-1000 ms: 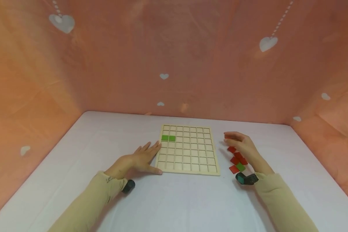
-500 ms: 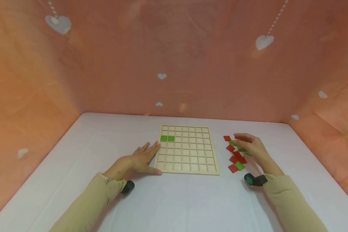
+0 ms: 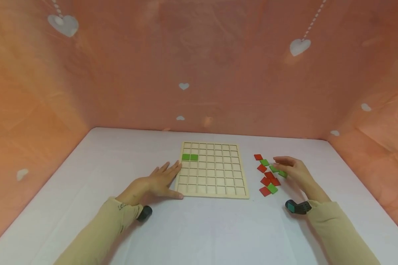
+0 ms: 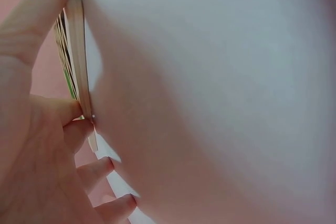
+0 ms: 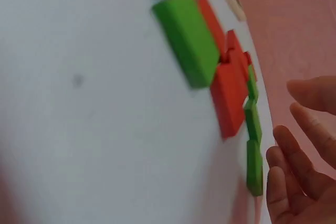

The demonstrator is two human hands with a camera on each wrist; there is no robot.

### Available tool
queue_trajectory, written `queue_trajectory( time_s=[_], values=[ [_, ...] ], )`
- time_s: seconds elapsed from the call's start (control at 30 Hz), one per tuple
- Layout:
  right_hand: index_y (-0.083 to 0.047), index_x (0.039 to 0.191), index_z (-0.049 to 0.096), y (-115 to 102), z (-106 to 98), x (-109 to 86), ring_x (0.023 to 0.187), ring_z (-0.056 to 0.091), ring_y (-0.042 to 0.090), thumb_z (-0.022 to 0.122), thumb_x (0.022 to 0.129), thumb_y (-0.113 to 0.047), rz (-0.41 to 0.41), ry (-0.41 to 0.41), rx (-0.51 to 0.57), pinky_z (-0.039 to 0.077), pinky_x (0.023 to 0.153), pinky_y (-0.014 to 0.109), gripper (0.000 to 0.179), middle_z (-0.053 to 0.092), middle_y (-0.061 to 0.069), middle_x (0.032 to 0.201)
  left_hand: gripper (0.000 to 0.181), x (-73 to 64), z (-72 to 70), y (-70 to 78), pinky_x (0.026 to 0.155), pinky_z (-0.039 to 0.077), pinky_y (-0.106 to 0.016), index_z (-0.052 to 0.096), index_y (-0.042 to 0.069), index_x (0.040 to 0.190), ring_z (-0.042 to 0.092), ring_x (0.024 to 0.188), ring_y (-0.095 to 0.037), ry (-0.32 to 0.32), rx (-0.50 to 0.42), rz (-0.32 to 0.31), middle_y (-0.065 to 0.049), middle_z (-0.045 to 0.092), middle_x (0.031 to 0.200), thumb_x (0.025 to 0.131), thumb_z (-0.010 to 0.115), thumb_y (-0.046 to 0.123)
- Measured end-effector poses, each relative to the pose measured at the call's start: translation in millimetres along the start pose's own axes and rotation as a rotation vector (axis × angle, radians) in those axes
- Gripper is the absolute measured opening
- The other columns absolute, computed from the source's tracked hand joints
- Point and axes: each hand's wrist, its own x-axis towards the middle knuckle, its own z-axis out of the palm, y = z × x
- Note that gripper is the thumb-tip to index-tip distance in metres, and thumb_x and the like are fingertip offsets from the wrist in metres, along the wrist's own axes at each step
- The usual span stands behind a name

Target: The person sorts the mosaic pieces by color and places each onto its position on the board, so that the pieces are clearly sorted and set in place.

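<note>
My left hand (image 3: 160, 181) lies with fingers spread on the table, fingertips and thumb touching the left edge of a pale wooden grid board (image 3: 210, 173). Two green square tiles (image 3: 190, 157) sit side by side in the board's third row from the back, at its left end. Right of the board, my right hand (image 3: 298, 173) hovers beside loose red and green tiles, its fingers loosely bent. In the right wrist view nothing shows between the fingers (image 5: 294, 156); a green tile (image 5: 254, 167) lies closest to them. The left wrist view shows the board's edge (image 4: 79, 51) against the hand.
Several loose tiles, including a red tile (image 3: 258, 157) at the back and a red tile (image 3: 265, 191) at the front, form a straggling line on the white table (image 3: 199, 228). An orange-pink cloth (image 3: 202, 66) with hearts encloses the back and sides.
My right hand has moved right and slightly nearer, uncovering red and green tiles that it hid before. The left hand stays at the board, and the head view has shifted slightly.
</note>
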Motion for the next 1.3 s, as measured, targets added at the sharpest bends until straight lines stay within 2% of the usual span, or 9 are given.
queue_trajectory(
  time_s=[0.3,0.47,0.6,0.8,0.9,1.3],
  values=[
    [0.001,0.140,0.043,10.5,-0.4,6.2,0.128,0.035,0.044,0.055,0.096,-0.019,0.011,-0.041,-0.093,0.040,0.103,0.054,0.050,0.039,0.028,0.144,0.107,-0.2,-0.8,0.4,0.117,0.004,-0.058,0.007,0.004,0.154,-0.001,0.148,-0.039,0.004,0.007,-0.005,-0.011,0.002,0.162,0.082,0.066,0.056],
    [0.003,0.135,0.049,9.5,-0.2,7.9,0.119,0.043,0.042,0.057,0.093,-0.013,-0.041,-0.060,-0.164,0.050,0.091,0.039,0.046,0.044,0.030,0.138,0.107,-0.6,-0.1,-1.2,0.117,0.004,-0.058,0.006,0.004,0.154,-0.002,0.148,-0.039,-0.001,0.004,-0.006,-0.011,0.001,0.162,0.083,0.066,0.056],
    [0.004,0.132,0.052,8.7,-0.3,8.6,0.112,0.049,0.038,0.058,0.092,-0.013,-0.059,-0.065,-0.189,0.050,0.082,0.027,0.044,0.049,0.030,0.131,0.107,-0.5,0.4,-1.9,0.117,0.004,-0.058,0.007,0.004,0.154,-0.001,0.148,-0.039,0.001,0.010,-0.013,-0.011,0.002,0.162,0.082,0.066,0.057],
    [0.005,0.129,0.054,9.7,0.7,9.0,0.101,0.054,0.031,0.062,0.093,-0.017,-0.074,-0.051,-0.216,0.050,0.075,0.021,0.043,0.058,0.026,0.117,0.107,0.0,0.0,-0.6,0.118,0.003,-0.057,0.006,0.005,0.154,-0.003,0.148,-0.038,-0.004,0.006,-0.006,-0.010,0.001,0.162,0.083,0.066,0.057],
    [0.006,0.127,0.055,10.2,1.9,9.5,0.097,0.056,0.028,0.061,0.094,-0.019,-0.083,-0.038,-0.217,0.050,0.074,0.020,0.042,0.060,0.024,0.113,0.107,0.6,-0.6,0.5,0.118,0.002,-0.057,0.005,0.005,0.154,-0.003,0.148,-0.037,-0.002,0.000,-0.002,-0.010,0.001,0.162,0.083,0.066,0.056],
    [-0.001,0.133,0.053,0.8,14.3,15.3,0.109,0.052,0.030,0.061,0.094,-0.030,-0.094,-0.027,-0.120,0.049,0.076,0.017,0.049,0.055,0.024,0.128,0.108,1.2,-0.1,0.2,0.117,0.004,-0.059,0.005,0.004,0.154,-0.002,0.148,-0.039,-0.005,0.007,-0.010,-0.011,0.000,0.162,0.082,0.067,0.056]
  ],
)
